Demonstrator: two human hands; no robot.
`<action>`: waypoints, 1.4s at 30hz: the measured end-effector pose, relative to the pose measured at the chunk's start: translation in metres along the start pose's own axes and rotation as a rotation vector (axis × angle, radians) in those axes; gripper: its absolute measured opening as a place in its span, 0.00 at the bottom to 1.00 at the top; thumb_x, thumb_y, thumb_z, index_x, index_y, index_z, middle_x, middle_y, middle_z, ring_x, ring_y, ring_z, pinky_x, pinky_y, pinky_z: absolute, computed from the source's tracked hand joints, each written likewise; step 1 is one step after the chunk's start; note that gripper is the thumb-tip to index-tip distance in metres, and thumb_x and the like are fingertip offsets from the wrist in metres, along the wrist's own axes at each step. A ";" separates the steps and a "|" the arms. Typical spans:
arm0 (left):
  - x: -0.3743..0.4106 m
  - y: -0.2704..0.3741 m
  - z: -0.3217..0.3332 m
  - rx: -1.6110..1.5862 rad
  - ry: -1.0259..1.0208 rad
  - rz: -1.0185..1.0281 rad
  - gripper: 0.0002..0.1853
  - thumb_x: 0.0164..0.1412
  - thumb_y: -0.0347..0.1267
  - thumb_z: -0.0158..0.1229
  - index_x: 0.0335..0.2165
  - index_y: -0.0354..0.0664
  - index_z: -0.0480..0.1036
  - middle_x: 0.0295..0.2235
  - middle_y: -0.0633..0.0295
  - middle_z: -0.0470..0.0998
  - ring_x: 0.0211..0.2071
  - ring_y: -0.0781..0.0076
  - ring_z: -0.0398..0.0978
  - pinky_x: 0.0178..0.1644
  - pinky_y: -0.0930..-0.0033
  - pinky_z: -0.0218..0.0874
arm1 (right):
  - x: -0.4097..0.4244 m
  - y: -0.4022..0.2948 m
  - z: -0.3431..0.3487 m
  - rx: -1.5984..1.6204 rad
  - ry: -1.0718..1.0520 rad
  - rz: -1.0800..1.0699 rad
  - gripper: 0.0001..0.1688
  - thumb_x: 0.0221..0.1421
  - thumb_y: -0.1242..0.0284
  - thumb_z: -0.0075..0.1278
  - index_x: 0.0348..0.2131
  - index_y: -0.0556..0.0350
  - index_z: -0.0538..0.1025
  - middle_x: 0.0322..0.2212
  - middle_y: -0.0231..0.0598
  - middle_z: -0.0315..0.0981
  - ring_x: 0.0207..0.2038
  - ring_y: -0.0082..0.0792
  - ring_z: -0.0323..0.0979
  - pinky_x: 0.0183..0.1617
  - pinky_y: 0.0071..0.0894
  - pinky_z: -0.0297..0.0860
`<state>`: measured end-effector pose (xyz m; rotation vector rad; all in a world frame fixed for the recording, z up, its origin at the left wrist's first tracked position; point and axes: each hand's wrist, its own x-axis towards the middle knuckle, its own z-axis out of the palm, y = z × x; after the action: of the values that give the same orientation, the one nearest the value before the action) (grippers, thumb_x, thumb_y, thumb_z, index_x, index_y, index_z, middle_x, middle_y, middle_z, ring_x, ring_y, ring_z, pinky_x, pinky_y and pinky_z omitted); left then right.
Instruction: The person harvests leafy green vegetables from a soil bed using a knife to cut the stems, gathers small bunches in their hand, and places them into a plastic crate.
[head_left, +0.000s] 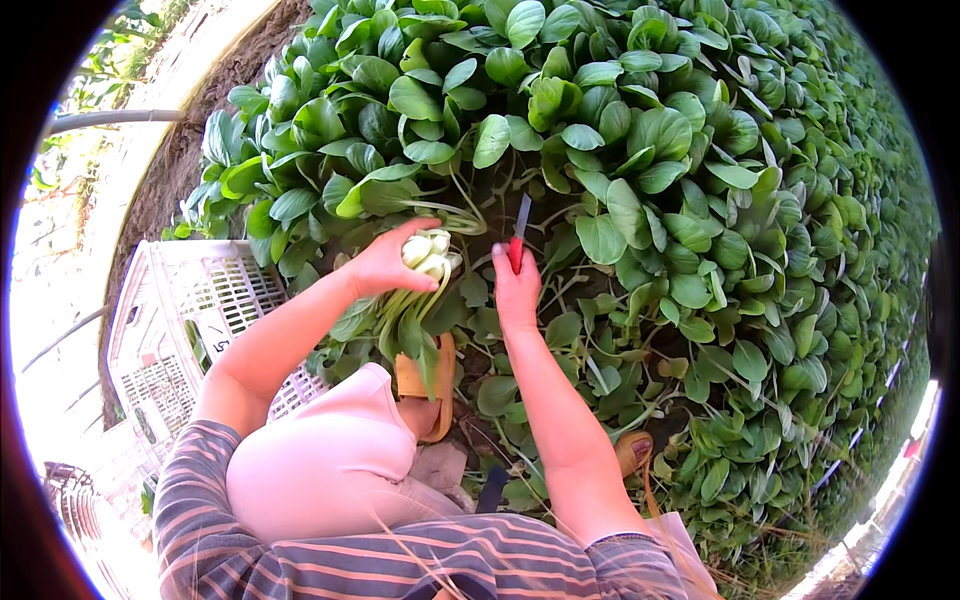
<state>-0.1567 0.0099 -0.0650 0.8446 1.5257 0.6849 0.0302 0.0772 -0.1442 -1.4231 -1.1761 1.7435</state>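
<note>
Several cut leafy green plants with pale stem bases (431, 255), resembling bok choy, are bunched in my left hand (394, 259), their leaves hanging down toward my knee. My right hand (517, 289) grips the red handle of a small knife (523, 217), its blade pointing away from me over the soil. Dense standing leafy greens (645, 150) rise just beyond both hands. Between the hands lie loose stems and low leaves on dark ground.
A white plastic crate (172, 315) with slotted walls stands at my left, beside the bed's soil edge (161, 165). My sandalled foot (439, 390) is below the left hand; the other foot (634, 450) rests among leaves at right. Greens spread along the right side.
</note>
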 end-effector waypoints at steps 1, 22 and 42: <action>-0.007 0.002 0.002 -0.079 -0.031 0.035 0.48 0.31 0.30 0.69 0.54 0.38 0.55 0.43 0.61 0.69 0.44 0.75 0.65 0.52 0.73 0.55 | 0.004 -0.001 0.006 0.054 0.005 0.042 0.13 0.51 0.66 0.51 0.30 0.59 0.70 0.19 0.27 0.65 0.20 0.18 0.60 0.25 0.19 0.60; -0.062 0.089 -0.010 -0.577 -0.397 0.335 0.51 0.26 0.27 0.70 0.52 0.30 0.53 0.47 0.43 0.66 0.50 0.53 0.64 0.57 0.57 0.51 | -0.081 -0.107 -0.085 0.091 0.214 -0.294 0.04 0.51 0.78 0.51 0.26 0.57 0.69 0.21 0.22 0.57 0.23 0.14 0.53 0.28 0.13 0.53; -0.069 0.165 0.019 -0.498 -0.391 0.758 0.41 0.31 0.24 0.68 0.49 0.40 0.59 0.43 0.64 0.69 0.45 0.76 0.65 0.51 0.71 0.57 | -0.094 -0.224 0.000 0.395 0.296 -0.418 0.09 0.59 0.69 0.40 0.32 0.57 0.65 0.26 0.34 0.64 0.27 0.24 0.62 0.32 0.23 0.63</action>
<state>-0.1148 0.0448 0.1064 1.0833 0.6063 1.2938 0.0349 0.0933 0.0981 -1.0601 -0.8372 1.3278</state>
